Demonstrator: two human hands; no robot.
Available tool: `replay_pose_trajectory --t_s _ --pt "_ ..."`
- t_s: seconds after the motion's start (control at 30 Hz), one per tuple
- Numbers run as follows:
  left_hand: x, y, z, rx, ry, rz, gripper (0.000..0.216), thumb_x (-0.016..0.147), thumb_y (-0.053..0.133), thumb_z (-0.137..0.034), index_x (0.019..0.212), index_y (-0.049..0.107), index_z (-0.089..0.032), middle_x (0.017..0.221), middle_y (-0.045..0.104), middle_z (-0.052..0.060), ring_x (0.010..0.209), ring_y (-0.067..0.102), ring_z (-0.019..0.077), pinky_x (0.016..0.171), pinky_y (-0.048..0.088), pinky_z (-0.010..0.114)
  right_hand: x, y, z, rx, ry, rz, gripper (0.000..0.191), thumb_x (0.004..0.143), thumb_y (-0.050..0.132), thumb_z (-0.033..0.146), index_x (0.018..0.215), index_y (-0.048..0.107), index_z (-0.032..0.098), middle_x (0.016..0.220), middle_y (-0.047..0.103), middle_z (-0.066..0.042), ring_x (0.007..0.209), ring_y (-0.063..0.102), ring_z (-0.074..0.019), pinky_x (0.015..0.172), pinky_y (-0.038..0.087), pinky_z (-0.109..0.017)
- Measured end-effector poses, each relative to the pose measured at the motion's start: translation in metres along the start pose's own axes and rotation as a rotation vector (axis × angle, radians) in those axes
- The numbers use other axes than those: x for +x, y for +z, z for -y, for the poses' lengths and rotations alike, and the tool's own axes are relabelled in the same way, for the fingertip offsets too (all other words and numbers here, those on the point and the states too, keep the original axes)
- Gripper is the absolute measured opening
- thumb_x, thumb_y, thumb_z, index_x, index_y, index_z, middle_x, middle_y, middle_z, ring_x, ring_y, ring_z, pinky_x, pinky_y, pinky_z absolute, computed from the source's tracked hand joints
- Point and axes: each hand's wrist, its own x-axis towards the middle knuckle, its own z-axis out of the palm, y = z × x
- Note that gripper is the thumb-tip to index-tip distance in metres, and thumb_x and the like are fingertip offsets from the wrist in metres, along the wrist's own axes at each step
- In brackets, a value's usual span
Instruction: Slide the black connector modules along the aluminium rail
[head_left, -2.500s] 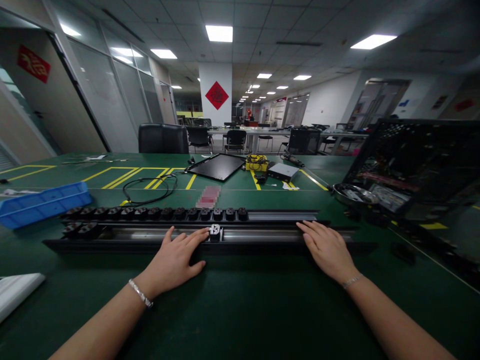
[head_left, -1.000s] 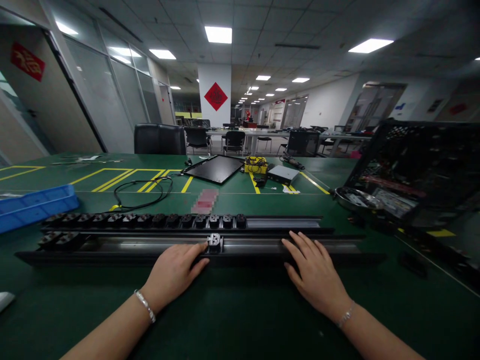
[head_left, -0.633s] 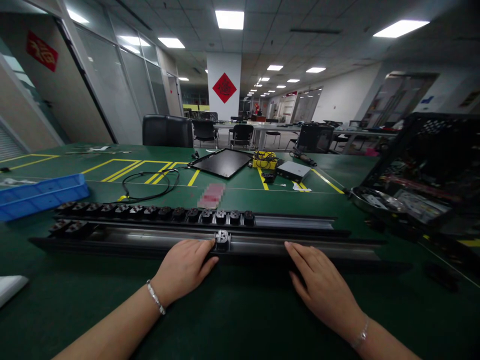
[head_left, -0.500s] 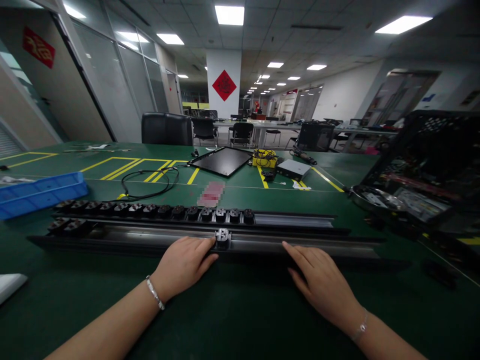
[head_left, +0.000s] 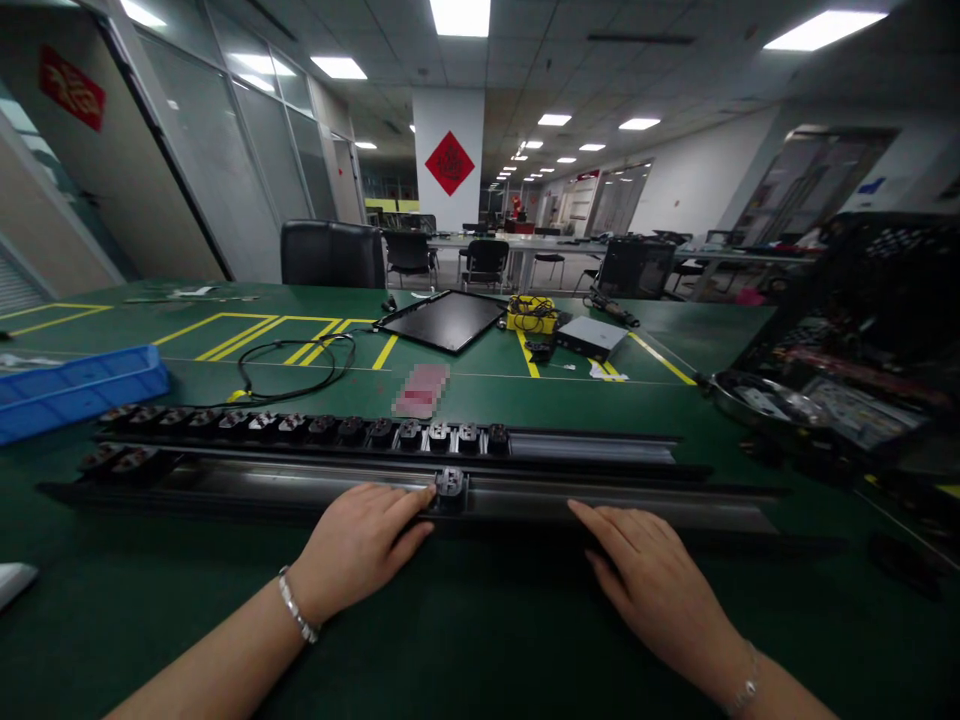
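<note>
A long black metal channel [head_left: 540, 497] lies across the table in front of me. Inside it, near the middle, sits one black socket module [head_left: 450, 484], and two more socket modules [head_left: 120, 458] are at its left end. My left hand [head_left: 364, 540] rests over the channel's near edge, index fingertip against the left side of the middle socket, thumb apart below. Farther right, my right hand [head_left: 652, 570] lies on the near edge with fingers stretched out and nothing in them. Behind is a second channel [head_left: 592, 446] with a row of several sockets [head_left: 322, 428].
At the left stands a blue plastic bin [head_left: 82, 390]. A looped black cable [head_left: 300, 385], a flat black panel [head_left: 442, 322], a yellow box with wires [head_left: 531, 314] and a grey box [head_left: 592, 337] lie beyond. An opened equipment case [head_left: 847, 390] stands on the right.
The camera view has shifted slightly. Both hands keep nearly the same positions on the front channel, and the left fingertip stays beside the middle socket.
</note>
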Motion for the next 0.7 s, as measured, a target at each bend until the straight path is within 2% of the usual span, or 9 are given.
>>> replay_pose_trajectory --t_s 0.13,0.3,0.7 --pt "-0.0002 -0.0002 -0.0002 0.009 -0.015 0.002 0.031 0.09 0.045 -0.037 0.11 0.058 -0.018 0.09 0.071 0.005 0.079 0.066 0.0187 0.071 0.051 0.033 -0.0005 -0.005 -0.0005 -0.002 0.007 0.032 0.054 0.085 0.046 0.018 0.138 0.038 0.027 0.111 0.061 -0.006 0.099 0.056 -0.0193 0.091 0.041 -0.042" --pt "-0.0011 0.0002 0.0008 0.008 -0.026 0.0 0.032 0.089 0.046 -0.038 0.112 0.059 -0.019 0.087 0.071 0.004 0.076 0.066 0.0186 0.069 0.052 0.034 -0.0003 -0.0072 -0.002 0.006 -0.02 0.051 0.054 0.085 0.045 0.017 0.136 0.041 0.035 0.114 0.059 -0.004 0.101 0.055 -0.0194 0.091 0.04 -0.044" --pt "0.0008 -0.0019 0.0006 -0.008 -0.056 0.057 0.034 0.089 0.046 -0.039 0.116 0.058 -0.022 0.095 0.072 0.004 0.08 0.067 0.0192 0.07 0.052 0.033 0.001 -0.0077 -0.0015 0.054 0.003 0.075 0.055 0.084 0.046 0.016 0.136 0.041 0.035 0.112 0.06 -0.004 0.1 0.056 -0.019 0.092 0.039 -0.045"
